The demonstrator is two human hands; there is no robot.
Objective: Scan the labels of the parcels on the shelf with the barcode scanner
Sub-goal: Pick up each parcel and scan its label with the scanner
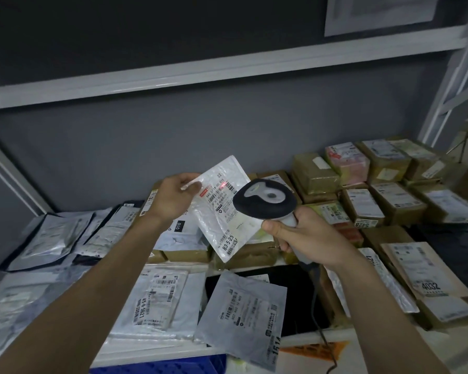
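Right hand (305,236) grips scanner (265,199); left hand (173,197) pinches glossy crinkled mailer (227,211).

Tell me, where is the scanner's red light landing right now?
In the head view, near centre, the red light falls on the barcode label of the white parcel held up by the left hand, just left of the barcode scanner gripped by the right hand.

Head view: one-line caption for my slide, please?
Left hand holds up a white mailer while right hand aims the barcode scanner at its label.
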